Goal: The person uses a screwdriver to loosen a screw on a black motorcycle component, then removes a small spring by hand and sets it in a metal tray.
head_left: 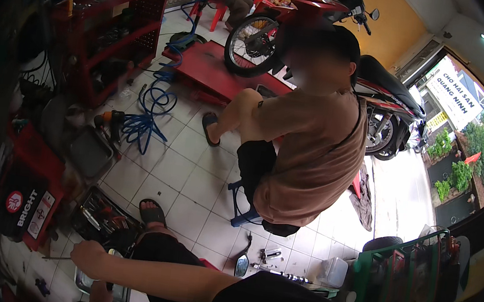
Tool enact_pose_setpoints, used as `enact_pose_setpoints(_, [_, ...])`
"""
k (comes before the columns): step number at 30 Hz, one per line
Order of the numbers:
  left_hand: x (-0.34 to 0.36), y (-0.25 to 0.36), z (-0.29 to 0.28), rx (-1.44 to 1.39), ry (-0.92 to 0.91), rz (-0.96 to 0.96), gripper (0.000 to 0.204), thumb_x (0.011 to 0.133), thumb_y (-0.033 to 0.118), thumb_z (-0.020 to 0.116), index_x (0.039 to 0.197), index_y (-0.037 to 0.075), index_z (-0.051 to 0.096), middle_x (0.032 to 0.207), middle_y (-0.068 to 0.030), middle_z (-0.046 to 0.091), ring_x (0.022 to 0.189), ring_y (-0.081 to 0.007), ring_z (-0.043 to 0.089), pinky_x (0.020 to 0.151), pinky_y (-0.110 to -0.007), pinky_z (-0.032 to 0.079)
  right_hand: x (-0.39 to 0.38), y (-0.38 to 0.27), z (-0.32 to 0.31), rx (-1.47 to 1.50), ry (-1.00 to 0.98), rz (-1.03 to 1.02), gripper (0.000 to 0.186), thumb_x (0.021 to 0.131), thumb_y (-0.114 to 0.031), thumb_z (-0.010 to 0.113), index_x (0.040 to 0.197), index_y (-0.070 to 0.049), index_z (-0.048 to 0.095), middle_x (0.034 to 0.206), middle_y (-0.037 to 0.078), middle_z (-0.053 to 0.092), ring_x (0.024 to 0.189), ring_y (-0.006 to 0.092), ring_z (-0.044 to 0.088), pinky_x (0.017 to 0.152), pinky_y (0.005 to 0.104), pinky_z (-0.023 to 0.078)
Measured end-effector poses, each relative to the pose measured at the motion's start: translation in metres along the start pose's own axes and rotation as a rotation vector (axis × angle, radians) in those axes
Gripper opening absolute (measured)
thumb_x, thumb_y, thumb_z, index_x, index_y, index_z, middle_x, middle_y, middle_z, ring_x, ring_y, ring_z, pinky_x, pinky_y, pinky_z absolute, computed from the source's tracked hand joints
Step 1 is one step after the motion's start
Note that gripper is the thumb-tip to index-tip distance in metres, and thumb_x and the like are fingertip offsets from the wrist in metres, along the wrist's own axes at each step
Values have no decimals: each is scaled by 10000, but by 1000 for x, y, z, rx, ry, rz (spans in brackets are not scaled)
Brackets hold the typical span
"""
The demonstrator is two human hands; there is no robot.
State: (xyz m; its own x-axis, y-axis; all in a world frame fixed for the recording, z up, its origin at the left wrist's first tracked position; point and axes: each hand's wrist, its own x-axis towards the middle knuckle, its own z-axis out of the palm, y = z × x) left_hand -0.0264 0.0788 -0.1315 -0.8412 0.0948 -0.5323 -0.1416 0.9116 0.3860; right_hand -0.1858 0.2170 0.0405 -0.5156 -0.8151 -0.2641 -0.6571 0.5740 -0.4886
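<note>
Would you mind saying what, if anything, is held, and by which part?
The right hand grips a thin rod, apparently by one end; whether the left hand holds anything cannot be told.

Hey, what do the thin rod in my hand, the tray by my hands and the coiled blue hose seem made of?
Thin rod: probably metal, being straight and slender; finish too small to judge. Tray: metal or plastic, I can't tell which; greyish, with a bright sheen. Coiled blue hose: likely flexible plastic, smooth-looking, given its loose loops and even colour.
</note>
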Motion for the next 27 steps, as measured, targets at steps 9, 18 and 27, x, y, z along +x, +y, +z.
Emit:
enact_pose_setpoints(9, [-26, 17, -20, 79, -65, -61, 302, 727, 155, 697, 963, -14, 617, 980, -229, 620, 976, -420, 573, 867, -456, 473, 38, 4, 38, 44, -123, -41, 316, 622, -53, 744, 925, 4, 679, 977, 171, 663, 931, 296, 662, 757, 368, 550])
enact_pose_setpoints(18, [-95, 4, -126, -288, 207, -25, 271, 865, 173, 475, 911, -46, 628, 798, -238, 646, 780, -366, 632, 652, -422, 473, 42, 9, 48, 143, -208, 47, 233, 698, -58, 677, 923, -1, 675, 1034, 196, 630, 994, 325, 629, 799, 382, 532])
enact_pose_setpoints(27, [-105, 18, -132, -155, 261, -190, 171, 670, 16, 651, 826, -41, 612, 895, -262, 601, 904, -432, 556, 776, -490, 441, 42, -9, 72, 18, -185, -29, 238, 670, -44, 680, 900, 16, 672, 990, 207, 634, 949, 333, 642, 797, 400, 533])
